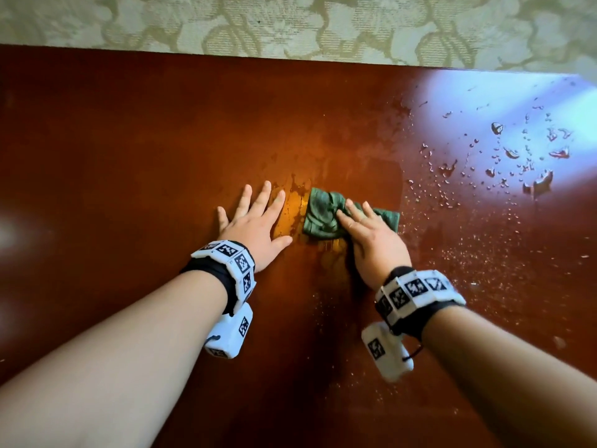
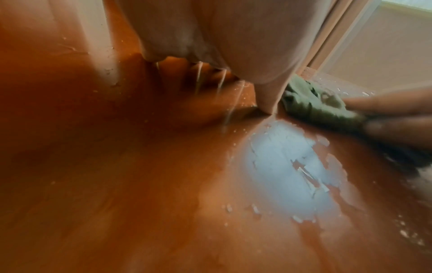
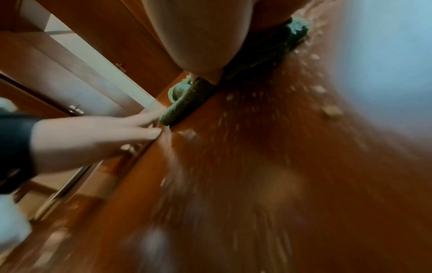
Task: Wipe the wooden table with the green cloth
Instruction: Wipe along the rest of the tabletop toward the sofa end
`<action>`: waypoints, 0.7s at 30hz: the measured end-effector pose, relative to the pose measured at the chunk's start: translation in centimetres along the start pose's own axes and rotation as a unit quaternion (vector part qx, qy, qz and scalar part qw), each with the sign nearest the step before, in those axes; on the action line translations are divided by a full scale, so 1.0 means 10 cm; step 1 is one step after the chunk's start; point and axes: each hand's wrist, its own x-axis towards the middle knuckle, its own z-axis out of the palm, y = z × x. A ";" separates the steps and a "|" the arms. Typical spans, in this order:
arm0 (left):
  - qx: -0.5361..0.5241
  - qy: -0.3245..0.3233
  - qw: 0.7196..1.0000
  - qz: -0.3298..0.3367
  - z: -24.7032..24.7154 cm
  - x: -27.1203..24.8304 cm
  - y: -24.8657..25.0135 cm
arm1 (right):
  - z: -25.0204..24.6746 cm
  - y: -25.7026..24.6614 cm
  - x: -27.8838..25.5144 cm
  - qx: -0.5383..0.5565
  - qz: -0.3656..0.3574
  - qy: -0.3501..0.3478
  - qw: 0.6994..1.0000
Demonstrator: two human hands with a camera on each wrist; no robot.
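While the left hand (image 1: 255, 226) lies flat on the table (image 1: 129, 156), fingers straight and spread, palm down and holding nothing, the right hand (image 1: 371, 240) presses down on the cloth (image 1: 323, 215). Its fingers (image 1: 357, 211) reach forward over the bunched green fabric, roughly straight with the palm low; whether the thumb curls under the cloth is hidden from above. The cloth sits crumpled under and ahead of those fingertips, with most of its bulk to the thumb side and a smaller flap sticking out past the little-finger side. It lies just beside the left hand, a narrow wet strip of table between them.

From the left wrist the cloth (image 2: 311, 107) shows past the thumb (image 2: 268, 92), with blurred right-hand fingers (image 2: 385, 103) on top of it. From the right wrist the cloth (image 3: 187, 103) is squashed beneath the heel of the hand, and the left hand (image 3: 98, 140) lies close on the thumb side, its fingertips nearly reaching the fabric.

Water droplets (image 1: 517, 156) are scattered on the table beyond and to the outer side of the right hand, the larger beads catching a pale glare (image 1: 517, 101). A wet film (image 1: 290, 205) gleams between the hands and ahead of the left fingers. Both wrists carry bands (image 1: 229, 266) of black-and-white markers. Beyond the table's far edge, ahead of both hands, is a pale floral fabric (image 1: 290, 24).
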 end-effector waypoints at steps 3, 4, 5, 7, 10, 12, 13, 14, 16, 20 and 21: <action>-0.014 -0.004 1.000 -0.007 0.00 -0.03 0.03 | 0.21 -0.11 -0.48 0.002 -0.035 -0.006 0.999; -0.019 -0.001 1.000 -0.009 0.00 -0.03 0.04 | 0.27 -0.14 -0.63 -0.013 -0.063 -0.007 0.998; -0.021 0.001 1.000 -0.010 0.00 -0.04 0.05 | 0.31 -0.15 -0.76 -0.031 -0.096 -0.009 0.995; -0.013 0.004 1.000 -0.009 0.02 -0.04 0.06 | 0.34 -0.12 -0.92 -0.069 -0.154 -0.027 0.985; 0.000 -0.002 1.000 0.000 0.02 -0.06 0.02 | 0.25 0.07 -0.83 -0.091 -0.247 -0.083 0.961; 0.008 -0.012 1.000 0.012 0.02 -0.08 -0.02 | 0.13 0.15 -0.60 -0.104 -0.297 -0.122 0.941; 0.012 -0.017 1.000 0.019 0.02 -0.10 -0.04 | 0.05 0.16 -0.45 -0.122 -0.305 -0.126 0.936; 0.016 -0.020 0.999 0.026 0.03 -0.13 -0.07 | -0.02 0.17 -0.30 -0.134 -0.299 -0.118 0.937; 0.025 -0.023 0.999 0.037 0.05 -0.18 -0.13 | -0.15 0.14 0.00 -0.097 -0.231 -0.101 0.963; 0.030 -0.012 0.999 0.037 0.15 -0.30 -0.22 | -0.25 0.06 0.49 -0.060 -0.028 -0.069 0.995; 0.022 -0.005 0.999 0.029 0.19 -0.33 -0.24 | -0.25 0.00 0.58 -0.061 0.011 -0.066 0.996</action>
